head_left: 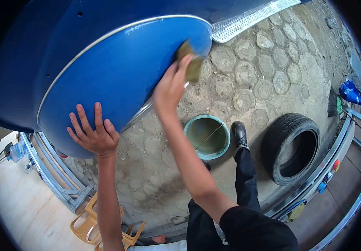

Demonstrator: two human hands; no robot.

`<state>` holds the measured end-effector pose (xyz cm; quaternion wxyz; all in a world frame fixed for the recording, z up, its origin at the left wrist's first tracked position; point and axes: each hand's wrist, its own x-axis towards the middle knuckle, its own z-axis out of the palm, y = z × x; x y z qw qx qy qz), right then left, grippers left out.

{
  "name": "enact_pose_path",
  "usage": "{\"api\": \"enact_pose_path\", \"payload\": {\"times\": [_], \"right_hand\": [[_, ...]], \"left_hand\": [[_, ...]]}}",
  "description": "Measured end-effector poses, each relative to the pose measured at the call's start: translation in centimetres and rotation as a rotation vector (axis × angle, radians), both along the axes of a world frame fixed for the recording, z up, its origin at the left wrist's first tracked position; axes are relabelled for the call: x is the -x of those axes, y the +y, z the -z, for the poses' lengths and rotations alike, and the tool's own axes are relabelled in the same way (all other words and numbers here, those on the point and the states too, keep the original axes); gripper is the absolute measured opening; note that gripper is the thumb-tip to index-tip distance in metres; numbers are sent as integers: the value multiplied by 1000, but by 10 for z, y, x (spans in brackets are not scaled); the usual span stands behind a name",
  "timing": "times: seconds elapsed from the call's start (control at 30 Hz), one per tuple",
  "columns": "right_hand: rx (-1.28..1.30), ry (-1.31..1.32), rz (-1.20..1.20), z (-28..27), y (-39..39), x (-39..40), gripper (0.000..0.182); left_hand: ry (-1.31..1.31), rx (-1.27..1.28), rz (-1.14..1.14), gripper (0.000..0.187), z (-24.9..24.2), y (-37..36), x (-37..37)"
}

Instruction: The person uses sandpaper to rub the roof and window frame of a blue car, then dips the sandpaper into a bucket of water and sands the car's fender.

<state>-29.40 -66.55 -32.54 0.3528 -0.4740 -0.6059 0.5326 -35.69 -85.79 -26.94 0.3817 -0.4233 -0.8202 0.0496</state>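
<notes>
The blue body (13, 58) fills the upper left, and the paving (239, 96), made of dusty, mostly six-sided blocks, spreads below and to its right. Against the body sits the fender (117, 67), a lighter blue curved panel with a pale strip along its upper edge; a ridged metal plate (251, 23) runs off from its right tip. A black tyre (272, 146) lies on the paving at the right, bare ground showing through its hole. Tan chairs (84, 226) stand at the lower left. Nearer the middle, the teal-rimmed bucket (227, 146) sits upright between the fender and the tyre, just beside a black shoe (239, 130). It holds murky, greenish-brown water (207, 136); a thin dark line crosses it, and I cannot tell whether this is a wire or something else. A clear bottle (17, 151) is at the far left, its contents too small to make out. The left hand (94, 136) rests open on the fender's lower part, fingers spread and holding nothing. The right hand (172, 90) grips the smallest thing, a brown sheet (193, 69), blurred, at the fender's right end, partly over its lower edge.
</notes>
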Motion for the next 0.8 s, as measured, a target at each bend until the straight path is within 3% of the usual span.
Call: {"api": "enact_pose_path", "payload": {"times": [0.07,0.2,0.27,0.37,0.53,0.77,0.8], "right_hand": [[-9,-53,91,4,13,10,64],[-1,52,-84,-32,-59,-12,63],[21,66,-92,-36,-56,-14,63],[82,86,39,-14,19,2,62],[-11,43,-131,-42,-49,-19,58],[-72,61,5,-28,21,2,56],[-230,-17,-47,-17,0,-8,67]], "left_hand": [[-1,12,0,48,-2,-3,-1],[-1,-3,9,48,1,-1,1],[3,0,4,48,0,-3,0],[6,-1,9,48,0,1,2],[19,-1,6,48,-2,-1,2],[7,17,14,48,0,-4,1],[10,8,13,48,0,-1,2]]}}
